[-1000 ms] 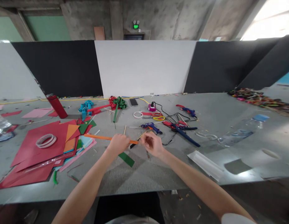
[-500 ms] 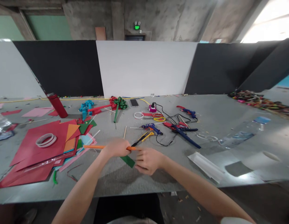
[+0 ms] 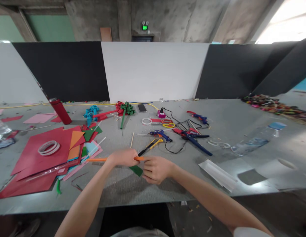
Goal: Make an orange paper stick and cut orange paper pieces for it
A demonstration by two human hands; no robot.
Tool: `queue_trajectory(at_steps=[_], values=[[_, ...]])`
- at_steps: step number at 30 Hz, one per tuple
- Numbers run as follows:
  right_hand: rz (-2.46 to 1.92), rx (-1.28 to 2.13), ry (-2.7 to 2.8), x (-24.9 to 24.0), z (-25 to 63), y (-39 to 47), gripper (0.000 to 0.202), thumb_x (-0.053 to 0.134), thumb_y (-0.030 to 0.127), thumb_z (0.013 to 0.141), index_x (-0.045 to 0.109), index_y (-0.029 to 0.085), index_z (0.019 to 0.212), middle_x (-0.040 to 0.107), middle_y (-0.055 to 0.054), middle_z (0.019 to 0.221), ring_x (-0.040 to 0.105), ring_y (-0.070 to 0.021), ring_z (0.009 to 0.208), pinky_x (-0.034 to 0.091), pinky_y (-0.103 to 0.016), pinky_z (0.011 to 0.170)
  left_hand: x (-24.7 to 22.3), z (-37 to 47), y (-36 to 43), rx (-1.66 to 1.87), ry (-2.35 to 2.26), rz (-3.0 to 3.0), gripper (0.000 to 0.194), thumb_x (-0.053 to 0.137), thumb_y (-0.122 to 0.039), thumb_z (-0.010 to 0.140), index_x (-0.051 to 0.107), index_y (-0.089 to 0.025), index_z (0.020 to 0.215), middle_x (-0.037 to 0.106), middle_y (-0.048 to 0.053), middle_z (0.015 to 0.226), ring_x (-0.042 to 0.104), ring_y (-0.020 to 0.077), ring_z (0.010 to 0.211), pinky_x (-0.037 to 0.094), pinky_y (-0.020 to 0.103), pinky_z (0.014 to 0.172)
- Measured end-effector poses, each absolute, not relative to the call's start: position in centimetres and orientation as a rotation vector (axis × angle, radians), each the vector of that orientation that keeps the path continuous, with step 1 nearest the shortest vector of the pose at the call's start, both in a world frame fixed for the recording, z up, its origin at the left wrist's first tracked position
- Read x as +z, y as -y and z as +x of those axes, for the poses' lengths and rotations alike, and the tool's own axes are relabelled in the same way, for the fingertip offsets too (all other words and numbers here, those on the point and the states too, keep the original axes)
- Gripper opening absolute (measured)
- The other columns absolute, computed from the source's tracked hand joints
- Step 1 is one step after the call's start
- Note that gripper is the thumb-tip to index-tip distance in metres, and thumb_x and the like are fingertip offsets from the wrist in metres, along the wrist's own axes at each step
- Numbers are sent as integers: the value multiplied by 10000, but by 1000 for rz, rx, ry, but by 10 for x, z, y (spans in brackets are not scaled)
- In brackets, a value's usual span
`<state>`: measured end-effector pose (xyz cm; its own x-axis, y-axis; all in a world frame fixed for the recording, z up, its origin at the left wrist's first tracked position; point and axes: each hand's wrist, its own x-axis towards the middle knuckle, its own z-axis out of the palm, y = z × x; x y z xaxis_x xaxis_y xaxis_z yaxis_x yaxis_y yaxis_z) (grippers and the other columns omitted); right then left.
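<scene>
An orange strip (image 3: 97, 160) runs sideways above the near middle of the grey table. My left hand (image 3: 125, 157) is closed round its middle, slightly blurred. Just to the right, my right hand (image 3: 155, 170) pinches the strip's right end, its fingers curled. Between and below the hands a piece of green paper (image 3: 136, 170) shows, partly hidden by my left hand. A yellow and black cutter (image 3: 151, 146) lies just beyond the hands, beside a thin wooden stick (image 3: 132, 140).
Stacked red paper (image 3: 35, 158) with a tape roll (image 3: 49, 148) lies left. Beyond are a red flask (image 3: 60, 111), ribbon flowers (image 3: 127, 108), a glue gun (image 3: 161, 135) and pliers (image 3: 197, 144). At right are a plastic bottle (image 3: 254, 143) and white roll (image 3: 278, 169).
The orange strip's left end has dipped slightly toward me. My left hand has tilted a little with it, while my right hand has barely moved.
</scene>
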<state>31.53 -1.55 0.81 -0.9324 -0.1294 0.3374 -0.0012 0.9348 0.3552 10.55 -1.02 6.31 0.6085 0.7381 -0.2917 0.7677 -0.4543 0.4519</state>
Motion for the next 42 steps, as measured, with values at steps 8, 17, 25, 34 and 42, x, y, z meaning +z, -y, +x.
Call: queue_trajectory(at_steps=[8, 17, 25, 34, 42], values=[[-46, -357, 2671, 8, 314, 12, 317, 515, 217, 912, 583, 201, 602, 581, -6, 543, 529, -148, 535, 491, -375, 922, 56, 111, 6, 42, -1331, 2530, 216, 531, -221, 827, 659, -173, 659, 615, 35, 591, 548, 149, 540, 330, 257, 527], [-448, 449, 2319, 16, 314, 17, 427, 386, 295, 1001, 509, 204, 602, 508, 8, 515, 451, -123, 496, 431, -284, 633, 42, 119, 0, 17, -1611, 2801, 247, 504, -304, 973, 700, -157, 1005, 733, 148, 877, 725, 286, 865, 507, 343, 745], [-609, 1030, 1935, 10, 318, 8, 553, 390, 491, 1023, 648, 160, 664, 514, 20, 470, 476, -103, 406, 335, -216, 431, 40, 122, -2, 6, -1610, 2822, 207, 525, -249, 962, 691, -138, 1017, 739, 161, 864, 736, 293, 865, 502, 340, 736], [-116, 21, 2633, 8, 318, 8, 323, 476, 201, 913, 508, 233, 593, 541, 19, 509, 515, -152, 518, 520, -372, 887, 57, 110, 4, 10, -1355, 2546, 174, 585, -191, 817, 727, -194, 716, 713, 67, 697, 664, 193, 649, 377, 258, 579], [55, -427, 2695, 7, 319, 7, 299, 502, 232, 905, 601, 206, 624, 617, -16, 552, 550, -152, 526, 501, -360, 933, 59, 107, 6, -19, -1235, 2377, 219, 529, -209, 816, 623, -158, 625, 549, -5, 533, 485, 116, 489, 272, 255, 507]])
